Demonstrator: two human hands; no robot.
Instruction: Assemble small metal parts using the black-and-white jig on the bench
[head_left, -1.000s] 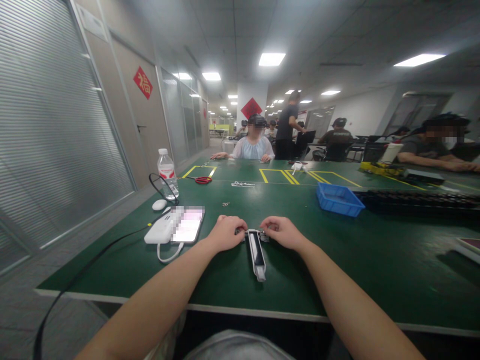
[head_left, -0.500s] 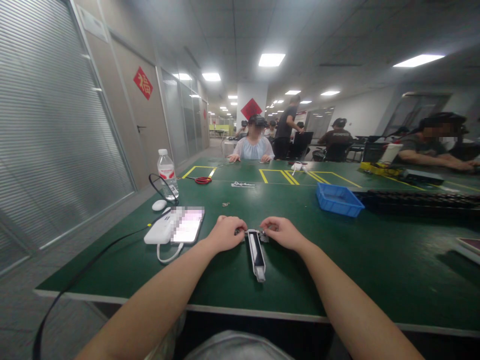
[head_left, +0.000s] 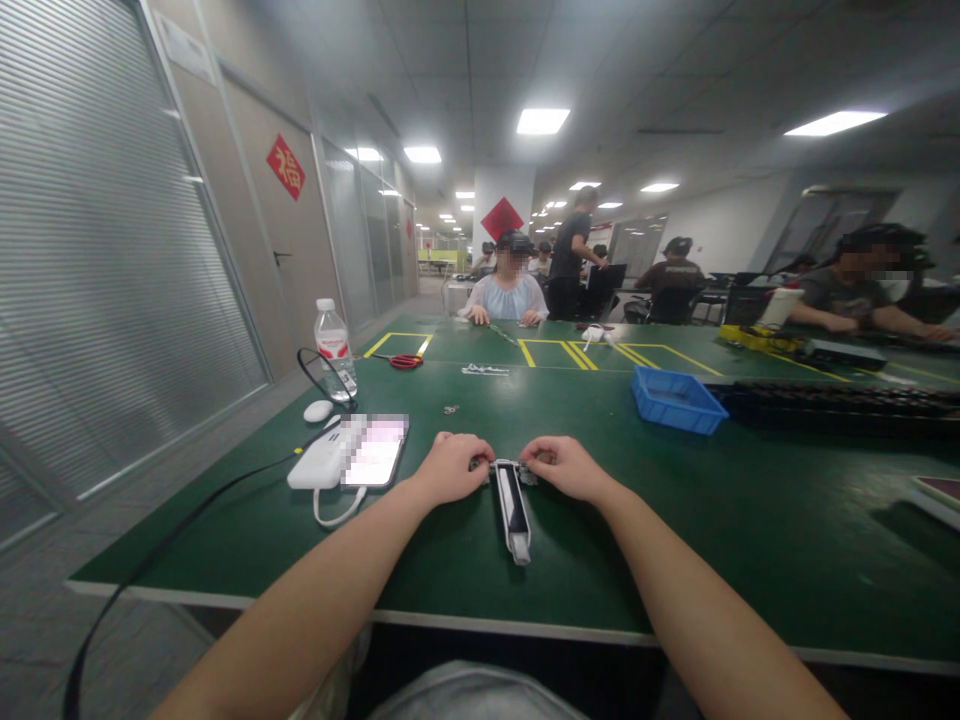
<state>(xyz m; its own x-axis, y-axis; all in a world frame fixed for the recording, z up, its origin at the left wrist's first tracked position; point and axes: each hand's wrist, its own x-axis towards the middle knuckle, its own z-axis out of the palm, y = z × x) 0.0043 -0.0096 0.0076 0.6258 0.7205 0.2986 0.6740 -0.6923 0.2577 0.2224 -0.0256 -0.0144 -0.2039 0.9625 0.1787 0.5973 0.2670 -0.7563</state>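
Note:
A long narrow white-edged object with a dark inner face and a pale, see-through-looking near end lies on the green table, pointing toward me. What kind of thing it is, I cannot tell. At the left of its far end, my left hand has its fingers closed in a pinch. My right hand pinches at the right of the same end. Small metallic-looking bits show by the fingertips on both sides, mostly hidden by the fingers.
Left of my hands are a phone, a white power bank with a cable, and a water bottle. Red-handled scissors and a strip of small pale pieces lie farther off. A blue bin stands right; a co-worker sits opposite.
My right fingers have shifted slightly in toward the object's far end; my left hand stays put. Across the table, the co-worker's hand has moved a little, and a person at right has shifted their arms.

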